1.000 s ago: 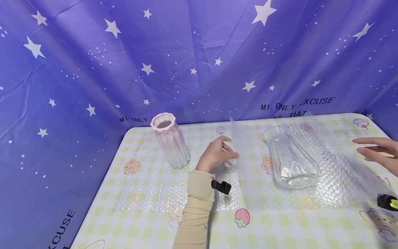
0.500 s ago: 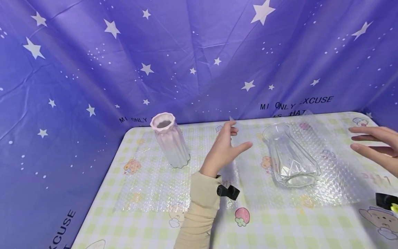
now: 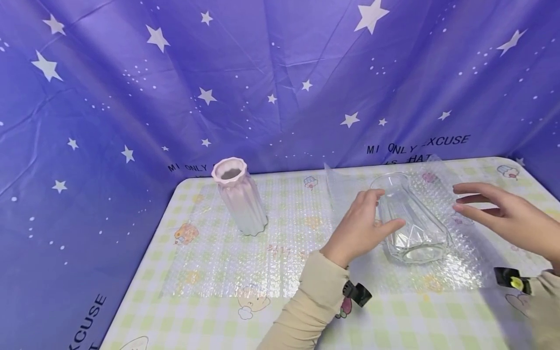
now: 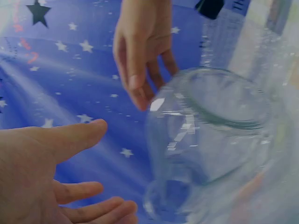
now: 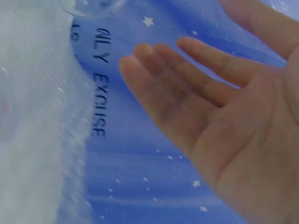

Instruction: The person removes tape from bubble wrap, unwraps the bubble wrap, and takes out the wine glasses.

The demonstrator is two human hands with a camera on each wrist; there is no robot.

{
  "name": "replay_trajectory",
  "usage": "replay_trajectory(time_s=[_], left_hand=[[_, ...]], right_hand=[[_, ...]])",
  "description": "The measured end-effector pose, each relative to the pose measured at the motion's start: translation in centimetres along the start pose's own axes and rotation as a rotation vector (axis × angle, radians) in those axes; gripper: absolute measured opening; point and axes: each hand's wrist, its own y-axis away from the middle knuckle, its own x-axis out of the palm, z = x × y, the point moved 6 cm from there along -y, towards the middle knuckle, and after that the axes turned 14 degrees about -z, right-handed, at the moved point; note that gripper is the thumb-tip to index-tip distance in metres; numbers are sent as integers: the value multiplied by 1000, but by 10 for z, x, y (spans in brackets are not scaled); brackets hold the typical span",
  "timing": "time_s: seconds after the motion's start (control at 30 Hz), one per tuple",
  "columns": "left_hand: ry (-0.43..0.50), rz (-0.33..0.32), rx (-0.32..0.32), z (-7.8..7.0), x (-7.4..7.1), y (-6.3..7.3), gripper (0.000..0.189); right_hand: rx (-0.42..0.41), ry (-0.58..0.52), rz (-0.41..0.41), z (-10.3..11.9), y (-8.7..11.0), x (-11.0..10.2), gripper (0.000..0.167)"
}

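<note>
A clear glass vase [image 3: 415,223] lies on its side on a sheet of bubble wrap [image 3: 470,248], its mouth toward the back and its base toward the front. Just left of the vase, my left hand [image 3: 358,228] hovers with thumb and fingers spread apart. My right hand [image 3: 503,211] is held to the right of the vase, fingers loosely extended and holding nothing. In the left wrist view, the thick glass base of the vase [image 4: 187,135] stands between both hands, with a gap to the left fingers. Whether any fingertip touches the glass in the head view is hard to tell.
A pink-to-white ridged vase [image 3: 242,199] stands upright on another stretch of bubble wrap [image 3: 210,272] at the left. The table [image 3: 183,325] wears a green checked cover. A purple star-printed curtain [image 3: 262,73] hangs close behind it.
My left hand has moved right, from the edge of the bubble wrap to beside the glass vase. My right hand has come in leftward toward the vase. Both vases have stayed put.
</note>
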Motion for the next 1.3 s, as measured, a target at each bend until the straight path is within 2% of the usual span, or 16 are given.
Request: replay_trajectory(time_s=[0.17, 0.33, 0.5, 0.7, 0.93, 1.13, 1.3], left_hand=[[11, 49, -91, 12, 19, 0, 75], [41, 126, -179, 23, 35, 2, 82], [83, 172, -199, 28, 47, 3, 81], [96, 165, -192, 29, 51, 2, 79], [112, 165, -196, 32, 52, 0, 79], [150, 196, -264, 39, 55, 0, 82], [217, 237, -317, 41, 58, 2, 82]], right_hand=[[59, 7, 93, 4, -9, 18, 58], [94, -33, 163, 5, -12, 36, 61], [121, -55, 259, 2, -10, 53, 63], [155, -60, 330, 5, -7, 63, 66], [179, -71, 332, 4, -6, 63, 66], [180, -51, 332, -1, -7, 64, 70], [227, -93, 373, -5, -5, 67, 73]])
